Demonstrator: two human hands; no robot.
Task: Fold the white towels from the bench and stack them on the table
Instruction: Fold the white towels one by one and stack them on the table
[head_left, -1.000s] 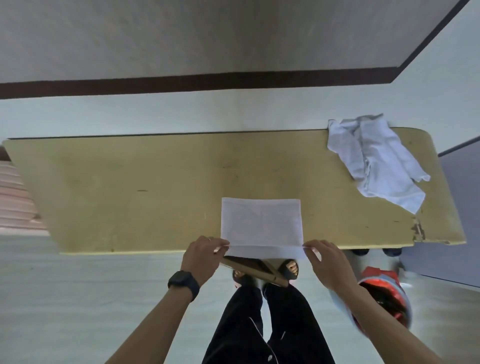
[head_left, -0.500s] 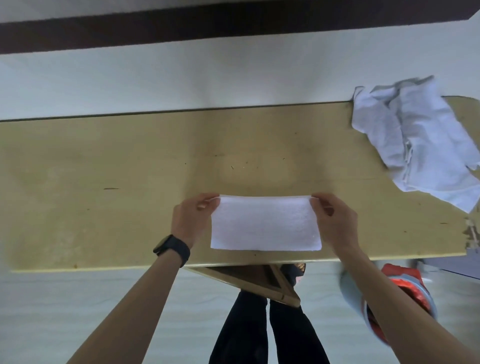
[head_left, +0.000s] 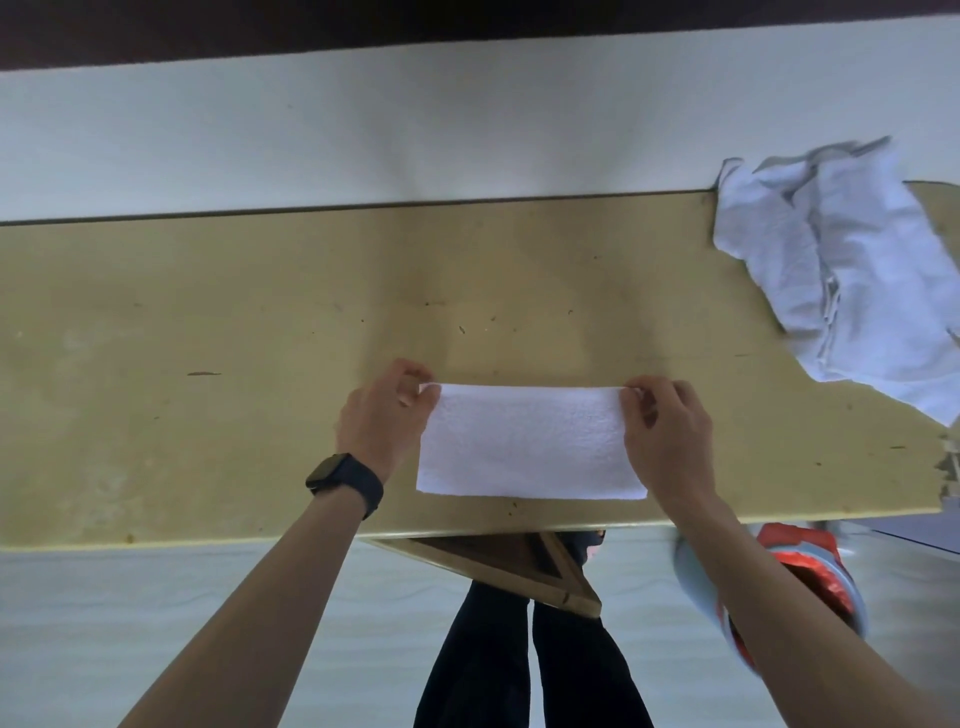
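The folded white towel (head_left: 530, 441) lies flat on the yellow worktop (head_left: 208, 338), close to its near edge. The left hand (head_left: 384, 421) pinches the towel's far left corner, and the right hand (head_left: 665, 431) pinches the far right corner. A crumpled heap of white towels (head_left: 841, 270) sits well apart at the worktop's far right end. A dark watch (head_left: 345, 480) is on the left wrist.

black watch (head_left: 343, 480), wooden triangular frame (head_left: 519, 584), red and pale-blue object (head_left: 810, 577) on pale floor (head_left: 156, 597), white wall (head_left: 363, 130)
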